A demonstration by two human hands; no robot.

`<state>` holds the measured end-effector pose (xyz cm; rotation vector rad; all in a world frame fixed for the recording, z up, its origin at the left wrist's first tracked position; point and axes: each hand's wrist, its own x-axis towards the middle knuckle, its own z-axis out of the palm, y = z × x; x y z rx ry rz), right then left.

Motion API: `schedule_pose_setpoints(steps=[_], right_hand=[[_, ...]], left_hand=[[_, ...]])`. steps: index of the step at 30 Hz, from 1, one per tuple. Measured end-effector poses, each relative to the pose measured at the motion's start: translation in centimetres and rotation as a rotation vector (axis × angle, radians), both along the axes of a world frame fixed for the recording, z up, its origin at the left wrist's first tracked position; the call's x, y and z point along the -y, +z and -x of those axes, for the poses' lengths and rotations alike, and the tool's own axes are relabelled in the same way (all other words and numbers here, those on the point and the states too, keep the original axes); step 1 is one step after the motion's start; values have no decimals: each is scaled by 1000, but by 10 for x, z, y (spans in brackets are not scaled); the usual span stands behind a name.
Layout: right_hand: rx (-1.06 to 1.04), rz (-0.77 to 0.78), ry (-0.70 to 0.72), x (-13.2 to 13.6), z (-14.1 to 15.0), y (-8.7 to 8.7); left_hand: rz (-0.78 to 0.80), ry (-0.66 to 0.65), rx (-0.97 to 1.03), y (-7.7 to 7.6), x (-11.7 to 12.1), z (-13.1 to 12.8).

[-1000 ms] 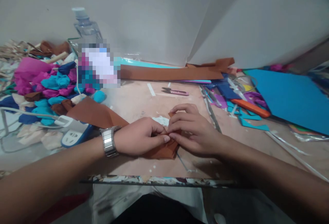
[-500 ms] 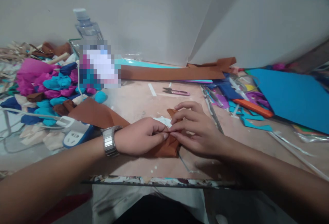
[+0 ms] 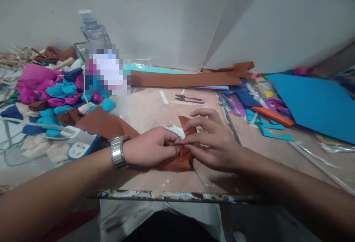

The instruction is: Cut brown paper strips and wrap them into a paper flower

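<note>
A brown strip [image 3: 173, 164], of paper or cloth, is gathered in creases between my two hands over the board. My left hand [image 3: 154, 147], with a silver watch on its wrist, pinches the gathered edge between thumb and fingers. From the other side my right hand [image 3: 213, 140] pinches the same folds with thumb and index finger, its other fingers raised and curved. A crumpled white piece [image 3: 176, 130] shows just beyond the fingertips, partly hidden. The long tail of brown material [image 3: 108, 123] runs left from under my left hand.
Pink-handled thread snips [image 3: 190, 98] lie beyond my hands. Left are a power strip [image 3: 80, 149], a bottle [image 3: 94, 29] and a heap of colored bundles [image 3: 59, 88]. Rightward lie an orange cutter [image 3: 273, 117] and a blue sheet [image 3: 318, 105]. A long brown strip [image 3: 183, 79] lies at the back.
My right fingertips have shifted slightly, and the creased edge sits a little differently between both hands. The brown material has moved slightly; the surroundings are unchanged.
</note>
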<state>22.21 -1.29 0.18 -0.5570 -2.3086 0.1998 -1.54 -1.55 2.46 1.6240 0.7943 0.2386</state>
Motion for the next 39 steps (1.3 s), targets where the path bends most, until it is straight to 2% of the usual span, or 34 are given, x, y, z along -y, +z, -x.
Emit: schedule_pose_setpoints(steps=[5, 13, 30, 33, 39], right_hand=[[5, -25, 2, 0, 0, 1], [38, 0, -40, 1, -1, 4], [42, -1, -36, 3, 2, 5], [45, 30, -33, 4, 2, 6], [40, 107, -21, 5, 4, 7]], left_hand=[[1, 24, -10, 0, -1, 1], [-91, 57, 13, -4, -2, 1], [-204, 58, -10, -4, 2, -1], [-296, 54, -72, -2, 4, -1], [-581, 3, -200, 2, 9, -2]])
